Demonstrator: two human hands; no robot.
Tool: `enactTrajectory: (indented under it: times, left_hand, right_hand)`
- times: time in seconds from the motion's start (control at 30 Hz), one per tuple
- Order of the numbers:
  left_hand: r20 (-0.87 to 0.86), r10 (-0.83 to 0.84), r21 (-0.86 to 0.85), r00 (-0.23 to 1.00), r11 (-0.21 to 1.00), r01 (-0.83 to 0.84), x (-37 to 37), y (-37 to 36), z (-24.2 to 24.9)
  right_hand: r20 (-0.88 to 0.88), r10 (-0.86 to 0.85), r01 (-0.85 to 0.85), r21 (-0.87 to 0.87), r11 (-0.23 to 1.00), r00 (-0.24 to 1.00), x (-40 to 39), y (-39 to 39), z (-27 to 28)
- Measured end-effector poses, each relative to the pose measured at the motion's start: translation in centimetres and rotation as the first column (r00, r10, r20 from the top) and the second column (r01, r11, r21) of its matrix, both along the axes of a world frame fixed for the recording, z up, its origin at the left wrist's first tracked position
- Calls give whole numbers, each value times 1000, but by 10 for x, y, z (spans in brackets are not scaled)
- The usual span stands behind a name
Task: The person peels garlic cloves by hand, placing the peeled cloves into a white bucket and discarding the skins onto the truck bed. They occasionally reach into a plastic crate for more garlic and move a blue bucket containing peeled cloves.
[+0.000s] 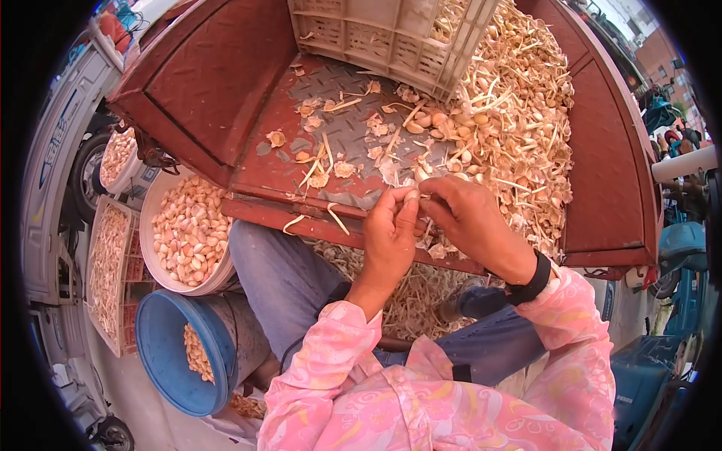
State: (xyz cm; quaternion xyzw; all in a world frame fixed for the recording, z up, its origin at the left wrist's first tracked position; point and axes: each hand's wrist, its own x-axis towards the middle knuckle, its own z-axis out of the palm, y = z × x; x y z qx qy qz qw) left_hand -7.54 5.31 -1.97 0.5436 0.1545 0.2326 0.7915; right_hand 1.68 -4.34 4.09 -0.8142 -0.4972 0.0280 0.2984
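My left hand [391, 233] and my right hand [475, 225] meet fingertip to fingertip above the front edge of a red metal cart bed [263, 169]. Both are closed in a pinch around a small pale piece of garlic, mostly covered by the fingers. Just beyond them lie loose garlic cloves [429, 120], dry stalks and papery skins. A large heap of garlic cloves and husks [519, 113] fills the right side of the bed. Some scraps of skin and stalk [320, 169] lie on the bed's left part.
A pale plastic crate [361, 37] stands in the bed. At left are a white bucket [148, 225] of cloves, a blue-rimmed bucket [162, 376] with some cloves, and a crate [124, 331] of garlic. Husks [414, 301] cover the ground under the cart. Parked vehicles stand on both sides.
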Motion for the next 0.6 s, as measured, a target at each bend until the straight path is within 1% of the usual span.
enactTrajectory:
  times: [0.07,0.17,0.27,0.3,0.33,0.37,0.47,0.5,0.57,0.6]
  left_hand:
    - [-71,-81,21,994,996,83,-6,8,5]
    - [5,-199,-201,980,960,196,-6,8,0]
    - [25,-214,-341,977,917,209,-8,-1,4]
    - [64,-227,-390,972,891,233,-9,-1,4]
    - [102,-238,-437,966,861,258,-10,-1,3]
    - [140,-247,-482,959,829,284,-10,0,3]
    - [259,-285,-604,923,698,385,-11,8,3]
    - [265,-284,-625,921,677,389,-12,10,3]
    - [282,-291,-656,914,637,405,-12,15,5]
    - [259,-279,-656,925,652,381,-10,17,8]
  right_hand:
    - [135,-3,16,-91,996,991,-3,-3,8]
    - [336,29,4,-96,995,941,-4,-4,3]
    - [351,19,34,-146,989,936,-1,-5,-4]
    - [157,-16,28,-79,996,987,4,-5,-11]
    - [-46,-38,37,-12,999,998,12,-8,-21]
    - [-248,-45,59,51,997,968,17,-11,-26]
    - [-193,-20,-15,-178,984,981,27,-16,-13]
    - [-50,32,-47,-336,941,998,28,-17,-7]
    - [77,-18,30,-159,987,997,36,-10,-8]
    - [147,-50,60,-63,996,988,45,-5,-7]
